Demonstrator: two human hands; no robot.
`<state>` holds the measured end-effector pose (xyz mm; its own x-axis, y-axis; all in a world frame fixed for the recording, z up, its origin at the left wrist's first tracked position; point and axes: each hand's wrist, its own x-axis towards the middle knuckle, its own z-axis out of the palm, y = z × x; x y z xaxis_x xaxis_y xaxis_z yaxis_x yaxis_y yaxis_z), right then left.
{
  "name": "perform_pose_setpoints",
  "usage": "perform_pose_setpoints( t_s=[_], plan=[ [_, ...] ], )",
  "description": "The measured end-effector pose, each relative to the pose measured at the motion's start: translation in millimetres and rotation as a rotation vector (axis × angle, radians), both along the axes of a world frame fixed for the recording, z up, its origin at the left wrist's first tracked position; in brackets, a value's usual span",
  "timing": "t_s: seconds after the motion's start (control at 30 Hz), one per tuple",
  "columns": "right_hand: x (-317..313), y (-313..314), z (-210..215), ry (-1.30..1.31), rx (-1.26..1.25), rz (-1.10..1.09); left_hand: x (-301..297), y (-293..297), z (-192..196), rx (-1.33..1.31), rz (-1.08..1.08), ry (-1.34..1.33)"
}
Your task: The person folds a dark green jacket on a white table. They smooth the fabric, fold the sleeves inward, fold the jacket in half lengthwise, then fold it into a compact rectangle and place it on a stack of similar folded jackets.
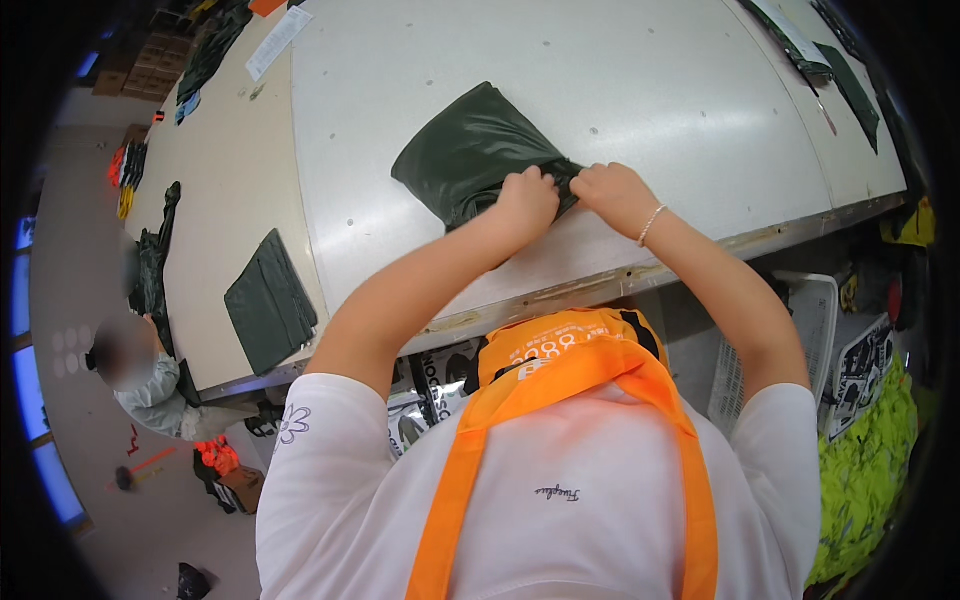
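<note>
On the pale worktable [400,60] in front of me lies a folded dark green bundle [470,140] of glossy, coated-looking fabric. Its near right corner is bunched up between my hands. My left hand [528,200] is closed on the gathered edge, fingers curled into the folds. Close beside it, my right hand [612,195] pinches the corner of the same bundle; a beaded bracelet circles that wrist. What lies under the fingers is hidden. The wide part of the bundle rests flat, pointing away to the left.
Another folded dark green piece [270,305] lies at the table's left. A person [150,375] sits beyond that end. Papers and green pieces [790,45] lie far right. Below the near edge are a white basket [810,310] and a yellow-green heap [870,470].
</note>
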<state>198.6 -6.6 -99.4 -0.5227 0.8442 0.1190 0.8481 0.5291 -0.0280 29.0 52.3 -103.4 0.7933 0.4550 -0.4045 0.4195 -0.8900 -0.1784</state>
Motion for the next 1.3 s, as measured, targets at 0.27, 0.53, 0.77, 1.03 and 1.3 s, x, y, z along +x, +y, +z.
perform_pose_setpoints(
  t_s=[0.27, 0.53, 0.77, 1.03, 1.3],
  plan=[
    [-59.1, -29.6, -35.2, 0.310, -0.500, -0.143, 15.7, 30.2, -8.0, -0.258, 0.165, -0.282],
    [-84.4, -40.1, -7.9, 0.527, -0.384, -0.172, 18.2, 36.2, -31.9, -0.248, 0.305, -0.551],
    [-61.5, -39.7, -11.4, 0.650, -0.311, -0.168, 18.1, 36.7, -35.0, -0.281, 0.219, -0.637],
    [-27.6, -45.2, -1.4, 0.867, -0.411, -0.252, -56.7, 48.2, 16.2, -0.712, -0.066, -0.706],
    [-27.3, -52.3, -17.2, 0.791, -0.481, -0.155, -13.6, 2.1, -34.0, -0.417, -0.114, -0.631]
  ],
)
